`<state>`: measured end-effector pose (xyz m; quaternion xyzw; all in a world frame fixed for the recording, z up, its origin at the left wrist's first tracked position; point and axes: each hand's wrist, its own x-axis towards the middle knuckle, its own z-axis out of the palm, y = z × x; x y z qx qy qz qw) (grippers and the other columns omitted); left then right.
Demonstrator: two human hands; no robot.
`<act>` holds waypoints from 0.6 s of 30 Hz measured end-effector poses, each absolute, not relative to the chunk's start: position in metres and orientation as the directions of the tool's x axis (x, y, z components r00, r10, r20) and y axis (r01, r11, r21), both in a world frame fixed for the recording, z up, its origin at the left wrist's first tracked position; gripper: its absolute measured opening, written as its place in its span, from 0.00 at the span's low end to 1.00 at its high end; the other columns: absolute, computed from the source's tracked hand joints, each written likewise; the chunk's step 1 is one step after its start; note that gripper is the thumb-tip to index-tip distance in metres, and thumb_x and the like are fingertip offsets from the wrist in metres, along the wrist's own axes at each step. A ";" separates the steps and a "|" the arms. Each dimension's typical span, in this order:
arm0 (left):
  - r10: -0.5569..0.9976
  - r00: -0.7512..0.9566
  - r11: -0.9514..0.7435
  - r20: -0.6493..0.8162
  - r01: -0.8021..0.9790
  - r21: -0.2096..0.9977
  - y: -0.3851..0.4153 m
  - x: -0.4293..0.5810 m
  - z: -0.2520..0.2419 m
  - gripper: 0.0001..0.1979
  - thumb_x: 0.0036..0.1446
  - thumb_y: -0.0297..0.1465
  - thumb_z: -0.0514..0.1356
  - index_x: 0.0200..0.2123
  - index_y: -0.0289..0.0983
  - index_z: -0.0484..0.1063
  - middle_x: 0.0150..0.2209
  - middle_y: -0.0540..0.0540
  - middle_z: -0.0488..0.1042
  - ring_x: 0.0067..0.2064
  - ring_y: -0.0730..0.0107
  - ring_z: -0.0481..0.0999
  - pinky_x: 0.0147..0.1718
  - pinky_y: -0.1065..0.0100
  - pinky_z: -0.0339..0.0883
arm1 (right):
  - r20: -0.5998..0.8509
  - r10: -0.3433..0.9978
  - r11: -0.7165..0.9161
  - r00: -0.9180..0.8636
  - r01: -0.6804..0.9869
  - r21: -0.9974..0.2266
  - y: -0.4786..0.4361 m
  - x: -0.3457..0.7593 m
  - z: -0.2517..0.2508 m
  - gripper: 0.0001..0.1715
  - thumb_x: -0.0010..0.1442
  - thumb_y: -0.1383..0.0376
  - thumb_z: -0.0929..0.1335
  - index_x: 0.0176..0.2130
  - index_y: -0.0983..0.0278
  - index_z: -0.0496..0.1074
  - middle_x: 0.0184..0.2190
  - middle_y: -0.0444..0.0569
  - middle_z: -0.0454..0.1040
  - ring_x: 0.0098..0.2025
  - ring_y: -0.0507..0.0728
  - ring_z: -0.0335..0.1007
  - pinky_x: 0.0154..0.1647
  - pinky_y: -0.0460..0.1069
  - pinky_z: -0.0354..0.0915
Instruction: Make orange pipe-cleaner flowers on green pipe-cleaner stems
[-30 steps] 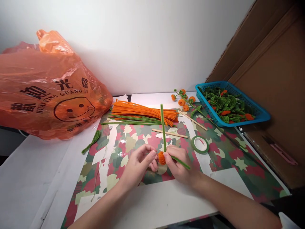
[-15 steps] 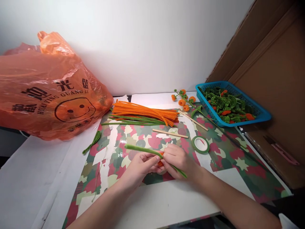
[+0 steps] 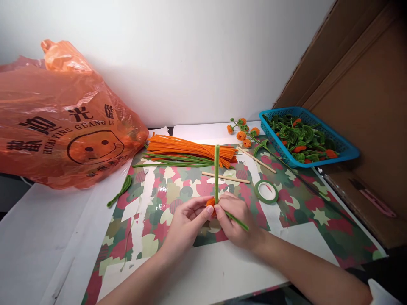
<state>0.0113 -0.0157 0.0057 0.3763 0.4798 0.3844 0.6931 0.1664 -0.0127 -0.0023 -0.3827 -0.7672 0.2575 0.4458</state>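
Both hands meet over the patterned mat [image 3: 187, 186]. My left hand [image 3: 190, 218] is closed in a pinch on a small orange pipe-cleaner flower [image 3: 210, 204], partly hidden by the fingers. My right hand [image 3: 234, 218] pinches a green pipe cleaner [image 3: 216, 173] against the flower. One part of the green piece stands upright above the fingers. Another green length slants out below the right hand toward the lower right. Where the green and orange meet is covered by the fingertips.
Ahead lie a bundle of orange pipe cleaners [image 3: 187, 148], green ones [image 3: 178, 161], two wooden sticks [image 3: 226, 177] and green tape [image 3: 266, 192]. A finished flower stem [image 3: 243, 135] leans by the blue basket [image 3: 345, 153]. An orange plastic bag [image 3: 73, 97] stands left; a cutter [image 3: 378, 202] lies right.
The long green end, which pointed left across the left hand, now stands upright between the hands. Both hands still grip the flower and stem in about the same spot.
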 end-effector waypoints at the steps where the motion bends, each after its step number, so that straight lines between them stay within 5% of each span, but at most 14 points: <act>1: 0.907 0.236 0.390 -0.348 -0.164 0.906 -0.017 0.012 0.006 0.16 0.51 0.37 0.67 0.42 0.37 0.76 0.34 0.45 0.79 0.35 0.69 0.77 0.35 0.71 0.73 | 0.484 0.824 0.564 -0.294 0.347 -0.749 -0.013 0.166 -0.002 0.16 0.63 0.72 0.58 0.24 0.62 0.56 0.20 0.42 0.58 0.25 0.51 0.54 0.30 0.48 0.55; 8: 0.985 0.172 -0.026 0.021 0.031 0.999 -0.023 0.013 0.006 0.10 0.55 0.30 0.63 0.42 0.41 0.77 0.45 0.44 0.78 0.45 0.61 0.77 0.42 0.66 0.74 | 0.280 0.938 0.332 -0.204 0.299 -0.895 -0.020 0.163 -0.002 0.17 0.65 0.67 0.58 0.23 0.62 0.55 0.21 0.42 0.58 0.25 0.51 0.55 0.27 0.48 0.53; 13: 0.927 0.172 -0.365 0.332 0.223 0.904 -0.024 0.010 0.001 0.14 0.54 0.23 0.62 0.42 0.43 0.77 0.44 0.45 0.79 0.48 0.61 0.77 0.46 0.63 0.73 | 0.108 0.973 0.141 -0.204 0.158 -0.977 -0.021 0.162 -0.002 0.18 0.66 0.62 0.57 0.25 0.63 0.57 0.22 0.43 0.59 0.26 0.51 0.54 0.27 0.47 0.53; 18: 0.869 0.219 -0.494 0.444 0.341 0.800 -0.023 0.008 0.000 0.15 0.54 0.22 0.61 0.42 0.44 0.78 0.45 0.45 0.79 0.45 0.61 0.79 0.43 0.64 0.75 | 0.011 0.981 0.018 -0.195 0.031 -0.999 -0.022 0.160 -0.004 0.21 0.66 0.57 0.58 0.24 0.63 0.56 0.21 0.42 0.56 0.26 0.51 0.51 0.26 0.47 0.52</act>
